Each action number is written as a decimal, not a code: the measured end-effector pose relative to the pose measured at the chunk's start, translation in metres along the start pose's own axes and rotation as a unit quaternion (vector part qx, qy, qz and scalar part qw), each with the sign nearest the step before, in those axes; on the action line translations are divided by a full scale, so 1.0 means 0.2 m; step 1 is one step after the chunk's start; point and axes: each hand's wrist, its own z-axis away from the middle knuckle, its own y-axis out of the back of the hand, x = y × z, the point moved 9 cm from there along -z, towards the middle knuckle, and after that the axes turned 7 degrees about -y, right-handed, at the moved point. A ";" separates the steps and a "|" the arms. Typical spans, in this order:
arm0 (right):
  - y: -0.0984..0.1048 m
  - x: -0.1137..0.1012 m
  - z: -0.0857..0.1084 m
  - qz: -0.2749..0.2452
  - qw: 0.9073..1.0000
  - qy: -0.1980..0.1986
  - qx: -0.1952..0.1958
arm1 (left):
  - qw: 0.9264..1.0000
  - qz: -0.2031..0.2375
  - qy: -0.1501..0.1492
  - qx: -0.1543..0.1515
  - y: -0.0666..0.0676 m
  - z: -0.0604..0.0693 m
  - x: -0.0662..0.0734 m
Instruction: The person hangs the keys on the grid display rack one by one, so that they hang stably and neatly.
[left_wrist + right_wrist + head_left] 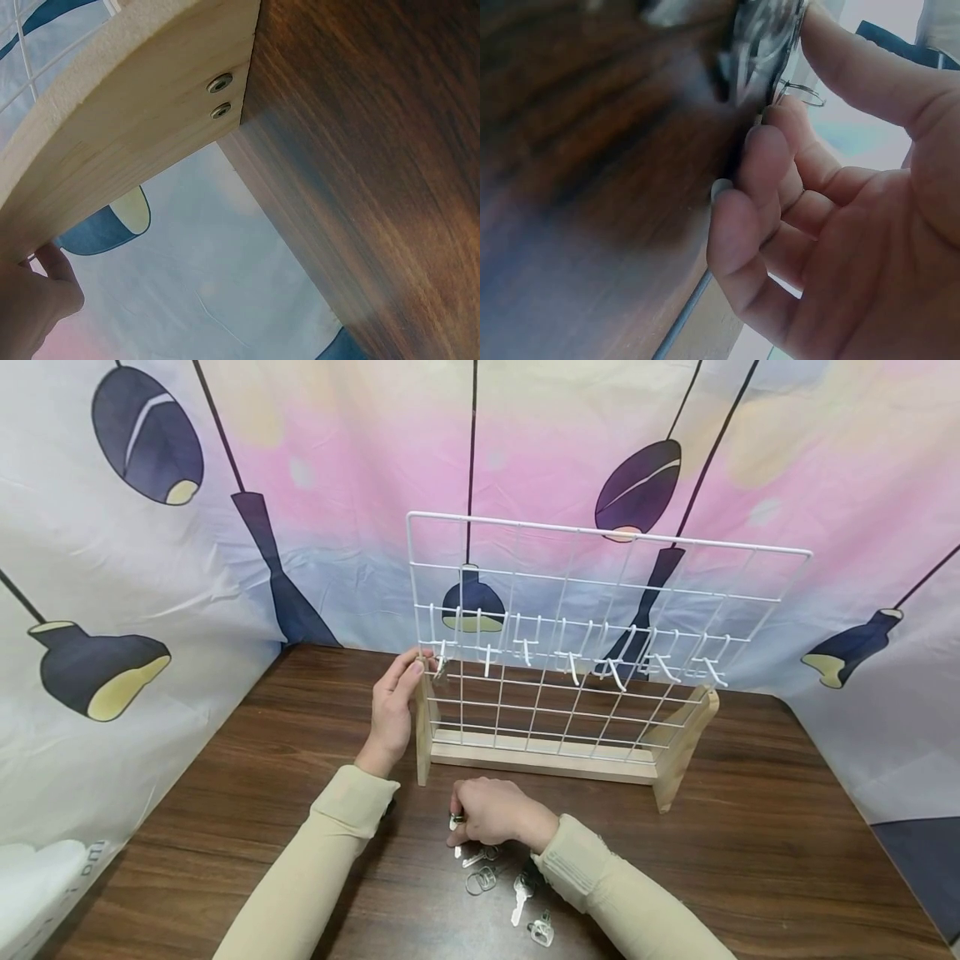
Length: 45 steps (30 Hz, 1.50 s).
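Observation:
A white wire grid rack with wooden side supports and several hooks stands on the table. My left hand grips the top of its left wooden support, beside the leftmost hook, where a small metal item hangs. In the left wrist view my left hand is at the edge of the wooden support. My right hand pinches a key low over the table in front of the rack. The right wrist view shows curled fingers of my right hand by blurred shiny metal and a thin ring.
Several loose keys lie below my right hand, among them a long key, a key with a ring and a short one. A patterned cloth hangs behind the brown table. A white object is at the lower left.

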 end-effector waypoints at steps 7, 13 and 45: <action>0.01 0.00 0.00 0.003 1.000 0.003 0.000 | 1.000 0.006 -0.006 0.003 0.00 0.00 0.00; 0.01 0.00 0.00 0.001 1.000 0.005 -0.003 | 1.000 0.009 -0.008 0.003 0.00 0.00 0.00; 0.01 0.02 -0.01 -0.070 0.997 0.036 -0.009 | 1.000 0.011 -0.007 0.004 0.00 0.00 -0.01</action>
